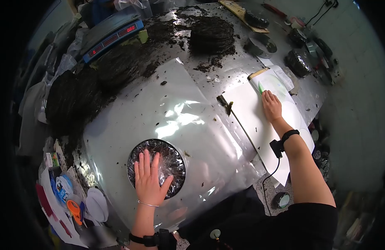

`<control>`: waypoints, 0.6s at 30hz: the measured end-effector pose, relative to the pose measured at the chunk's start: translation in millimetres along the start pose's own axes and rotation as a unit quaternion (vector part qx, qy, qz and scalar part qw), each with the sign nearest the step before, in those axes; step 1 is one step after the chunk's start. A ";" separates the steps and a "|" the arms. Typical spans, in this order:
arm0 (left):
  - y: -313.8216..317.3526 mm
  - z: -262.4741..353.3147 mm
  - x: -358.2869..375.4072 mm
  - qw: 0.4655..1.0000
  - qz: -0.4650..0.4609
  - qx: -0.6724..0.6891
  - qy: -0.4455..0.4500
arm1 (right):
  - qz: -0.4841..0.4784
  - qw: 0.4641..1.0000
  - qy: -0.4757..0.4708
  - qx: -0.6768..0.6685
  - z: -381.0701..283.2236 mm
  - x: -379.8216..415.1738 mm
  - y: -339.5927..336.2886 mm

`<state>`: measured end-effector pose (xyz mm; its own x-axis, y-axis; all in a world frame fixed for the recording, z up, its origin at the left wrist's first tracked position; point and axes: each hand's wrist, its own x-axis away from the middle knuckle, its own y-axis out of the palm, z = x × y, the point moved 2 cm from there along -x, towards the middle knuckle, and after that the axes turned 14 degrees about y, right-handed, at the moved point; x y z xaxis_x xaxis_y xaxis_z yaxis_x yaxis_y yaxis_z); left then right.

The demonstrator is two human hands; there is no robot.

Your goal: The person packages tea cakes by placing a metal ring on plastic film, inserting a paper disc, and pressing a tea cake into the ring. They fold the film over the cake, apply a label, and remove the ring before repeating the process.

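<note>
My left hand [149, 176] lies flat, fingers spread, on a round dark cake under crinkled clear film [169, 159]. A thin metal ring [185, 168] surrounds the cake, and both rest on a large clear plastic sheet [130, 112]. My right hand [271, 105] reaches to the printed papers at the right. Its fingertips are closed at the edge of a pale paper label with green print [274, 87], and a green part stands up beside them. White sheets [253, 110] lie beneath that forearm.
A blue scale [113, 35] with red digits stands at the upper left. Dark layered stacks [211, 35] and loose crumbs lie along the back. Wrapped dark cakes [298, 62] and a metal ring [261, 45] sit at the right. Orange-handled scissors [74, 211] lie lower left.
</note>
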<state>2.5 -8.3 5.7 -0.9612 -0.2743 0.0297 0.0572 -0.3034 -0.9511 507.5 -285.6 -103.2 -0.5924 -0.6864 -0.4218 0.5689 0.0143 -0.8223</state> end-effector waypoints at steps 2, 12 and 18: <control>0.9 -1.5 0.2 1.000 0.006 0.003 -0.001 | -0.007 1.000 0.021 -0.011 -1.3 1.8 6.9; 10.8 -7.0 4.6 0.998 0.052 0.014 0.023 | 0.052 0.909 0.389 -0.142 75.1 -32.1 -26.8; 11.8 -10.3 7.7 0.998 0.059 0.003 0.007 | -0.077 0.512 0.424 -0.743 347.0 29.0 2.0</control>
<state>-7.0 -4.6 -8.5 -0.9512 -0.2963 -0.0858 0.1713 -0.2761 -0.9457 689.5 -557.8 15.5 -0.9583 -0.2085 0.1954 -0.2103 0.9776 0.0113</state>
